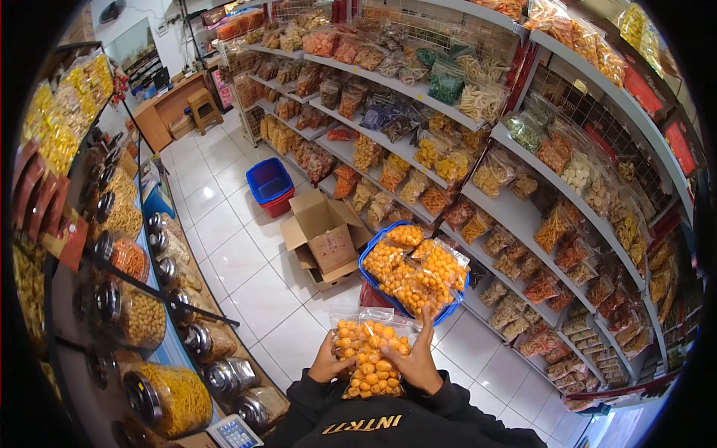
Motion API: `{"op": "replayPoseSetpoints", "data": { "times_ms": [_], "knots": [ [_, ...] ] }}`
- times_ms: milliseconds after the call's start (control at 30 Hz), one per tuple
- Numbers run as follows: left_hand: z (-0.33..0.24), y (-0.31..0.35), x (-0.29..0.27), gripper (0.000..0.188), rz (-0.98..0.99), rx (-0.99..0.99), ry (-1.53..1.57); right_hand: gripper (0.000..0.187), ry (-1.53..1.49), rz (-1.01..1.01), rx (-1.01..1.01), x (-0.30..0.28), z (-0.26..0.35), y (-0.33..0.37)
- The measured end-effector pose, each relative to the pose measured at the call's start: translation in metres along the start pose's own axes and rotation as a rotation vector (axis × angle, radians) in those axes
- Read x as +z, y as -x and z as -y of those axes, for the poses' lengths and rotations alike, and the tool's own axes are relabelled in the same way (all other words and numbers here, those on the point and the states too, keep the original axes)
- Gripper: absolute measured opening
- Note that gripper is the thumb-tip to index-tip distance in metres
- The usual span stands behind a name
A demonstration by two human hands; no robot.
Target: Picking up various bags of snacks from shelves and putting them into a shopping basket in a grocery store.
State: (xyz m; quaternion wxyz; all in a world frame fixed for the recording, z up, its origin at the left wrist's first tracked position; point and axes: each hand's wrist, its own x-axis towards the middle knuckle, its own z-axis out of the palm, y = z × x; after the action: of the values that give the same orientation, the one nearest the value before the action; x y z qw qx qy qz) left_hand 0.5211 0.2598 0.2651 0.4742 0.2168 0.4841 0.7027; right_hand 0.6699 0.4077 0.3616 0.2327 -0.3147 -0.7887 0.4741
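Note:
A clear plastic bag of round orange snack balls (371, 362) is held upright close to my chest. My left hand (328, 361) grips its left side, with the thumb across the front. On the other side my right hand (418, 361) holds the bag, thumb pressed on the front and fingers pointing up and away. The rest of the fingers are partly hidden behind the bag. Just beyond stands a blue basket (364, 270), filled with several more bags of orange snack balls (429, 272). A red basket (371, 296) shows beneath it.
An open cardboard box (328, 250) stands on the tiled floor (243, 243), left of the basket. Behind it are stacked blue and red tubs (269, 181). Shelves of bagged snacks (403, 149) curve along the right. Lidded jars (172, 396) and a calculator (234, 431) line the left.

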Motion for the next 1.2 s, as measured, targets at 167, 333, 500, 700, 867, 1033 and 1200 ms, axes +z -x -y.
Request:
{"op": "replayPoseSetpoints", "data": {
  "times_ms": [167,333,500,700,867,1033,1200],
  "knots": [
    [-0.042,-0.056,-0.004,0.069,-0.004,0.005,-0.157,0.115,-0.258,0.221,0.181,-0.006,-0.005,-0.032],
    [-0.064,-0.134,-0.008,0.08,0.069,-0.006,-0.248,0.111,-0.506,0.065,0.211,-0.013,-0.008,-0.072],
    [-0.013,-0.237,-0.038,0.073,0.207,-0.049,-0.226,0.11,-0.729,-0.15,0.224,-0.015,-0.057,-0.094],
    [0.057,-0.33,-0.057,0.073,0.343,-0.332,-0.232,0.102,-0.713,-0.43,0.254,-0.012,-0.076,-0.111],
    [0.047,-0.359,-0.033,0.073,0.471,-0.461,-0.253,0.102,-0.649,-0.616,0.249,0.005,-0.07,-0.121],
    [0.058,-0.383,-0.042,0.074,0.586,-0.579,-0.317,0.107,-0.708,-0.79,0.28,0.009,-0.061,-0.157],
    [0.107,-0.397,-0.066,0.074,0.603,-0.39,-0.334,0.092,-0.399,-0.786,0.234,0.013,-0.085,-0.217]
  ]
}}
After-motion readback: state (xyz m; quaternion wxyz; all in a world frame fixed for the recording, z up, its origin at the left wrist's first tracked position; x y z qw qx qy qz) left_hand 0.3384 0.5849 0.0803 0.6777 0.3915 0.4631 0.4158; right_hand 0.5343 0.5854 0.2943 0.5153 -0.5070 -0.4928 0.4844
